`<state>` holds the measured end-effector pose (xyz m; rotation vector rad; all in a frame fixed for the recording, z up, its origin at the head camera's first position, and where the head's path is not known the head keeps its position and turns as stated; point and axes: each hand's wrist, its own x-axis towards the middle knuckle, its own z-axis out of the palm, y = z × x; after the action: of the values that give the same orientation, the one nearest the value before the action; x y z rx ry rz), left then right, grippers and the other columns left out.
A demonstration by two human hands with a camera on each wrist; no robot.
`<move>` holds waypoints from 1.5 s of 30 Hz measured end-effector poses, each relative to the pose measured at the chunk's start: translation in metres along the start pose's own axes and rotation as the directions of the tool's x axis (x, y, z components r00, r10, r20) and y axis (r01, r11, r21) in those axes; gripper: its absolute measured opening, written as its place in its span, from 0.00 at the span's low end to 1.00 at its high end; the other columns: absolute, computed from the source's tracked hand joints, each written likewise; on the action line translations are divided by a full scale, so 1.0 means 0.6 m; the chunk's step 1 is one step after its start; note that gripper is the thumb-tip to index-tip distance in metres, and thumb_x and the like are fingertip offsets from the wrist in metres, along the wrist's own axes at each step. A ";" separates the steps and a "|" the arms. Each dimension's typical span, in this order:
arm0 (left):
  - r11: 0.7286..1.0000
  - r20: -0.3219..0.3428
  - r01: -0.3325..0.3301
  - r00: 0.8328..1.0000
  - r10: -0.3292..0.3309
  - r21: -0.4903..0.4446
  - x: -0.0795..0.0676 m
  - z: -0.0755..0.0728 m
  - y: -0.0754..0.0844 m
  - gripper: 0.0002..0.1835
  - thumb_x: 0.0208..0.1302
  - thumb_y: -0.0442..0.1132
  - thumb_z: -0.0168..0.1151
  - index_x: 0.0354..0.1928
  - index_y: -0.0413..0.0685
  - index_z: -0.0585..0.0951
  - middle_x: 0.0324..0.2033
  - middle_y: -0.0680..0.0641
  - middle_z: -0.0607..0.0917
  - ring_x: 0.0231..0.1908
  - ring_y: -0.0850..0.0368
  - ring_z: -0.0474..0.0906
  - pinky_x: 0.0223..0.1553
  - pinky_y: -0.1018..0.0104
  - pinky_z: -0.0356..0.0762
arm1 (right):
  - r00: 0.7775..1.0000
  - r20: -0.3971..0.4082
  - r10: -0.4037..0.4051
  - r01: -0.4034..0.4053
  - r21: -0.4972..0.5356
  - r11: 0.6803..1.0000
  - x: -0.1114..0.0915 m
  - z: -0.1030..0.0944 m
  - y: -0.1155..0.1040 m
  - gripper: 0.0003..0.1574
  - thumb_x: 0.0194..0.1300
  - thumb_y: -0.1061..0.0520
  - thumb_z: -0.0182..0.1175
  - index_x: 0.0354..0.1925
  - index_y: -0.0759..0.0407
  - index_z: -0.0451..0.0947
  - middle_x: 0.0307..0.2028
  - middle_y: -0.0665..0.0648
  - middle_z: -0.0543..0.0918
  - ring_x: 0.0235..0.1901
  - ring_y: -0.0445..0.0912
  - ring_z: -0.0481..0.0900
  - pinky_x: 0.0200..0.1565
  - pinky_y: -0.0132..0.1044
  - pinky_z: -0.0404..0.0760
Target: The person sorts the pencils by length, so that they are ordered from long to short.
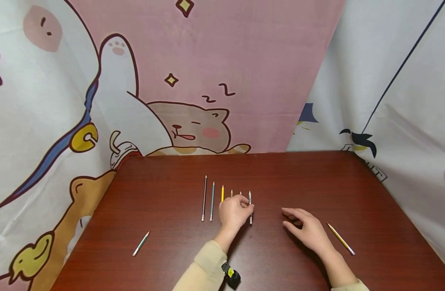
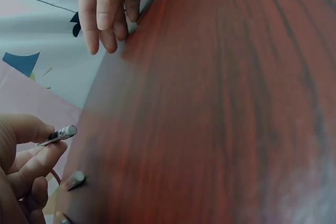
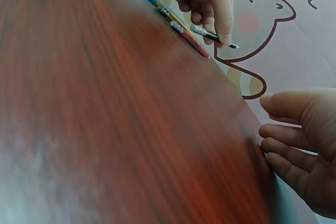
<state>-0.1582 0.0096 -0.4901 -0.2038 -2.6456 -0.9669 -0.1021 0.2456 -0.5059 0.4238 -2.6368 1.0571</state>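
Observation:
My left hand [image 1: 234, 212] pinches a dark pencil [image 1: 249, 197] between thumb and fingers at the right end of a row of pencils. In the left wrist view, that pencil's eraser end [image 2: 67, 132] juts out past the fingertips. Left of it lie a long dark pencil [image 1: 204, 199], a teal pencil [image 1: 212, 202] and a yellow pencil [image 1: 222, 193]. The hand partly covers the yellow one and the pencils beside it; a red pencil [image 3: 193, 43] shows in the right wrist view. My right hand [image 1: 309, 232] holds nothing, its fingers loosely bent, to the right of the row.
A short green pencil [image 1: 141, 243] lies at an angle on the left of the brown wooden table [image 1: 280, 262]. A yellow pencil [image 1: 340, 239] lies slanted just right of my right hand. Behind the table hangs a cartoon-printed cloth [image 1: 262, 72].

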 end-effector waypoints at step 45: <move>0.998 -0.005 -0.001 1.000 0.001 0.057 -0.017 -0.012 -0.004 0.13 0.45 0.49 0.77 0.32 0.54 0.86 0.20 0.63 0.84 0.31 0.58 0.77 0.38 0.57 0.64 | 0.989 -0.137 0.062 -0.085 -0.170 0.982 -0.049 -0.083 0.026 0.26 0.53 0.60 0.75 0.52 0.52 0.84 0.41 0.51 0.86 0.44 0.50 0.79 0.47 0.33 0.70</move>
<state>-0.1473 0.0030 -0.4895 -0.1889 -2.6639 -0.8891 -0.0737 0.2966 -0.4913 0.2128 -2.6168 0.8335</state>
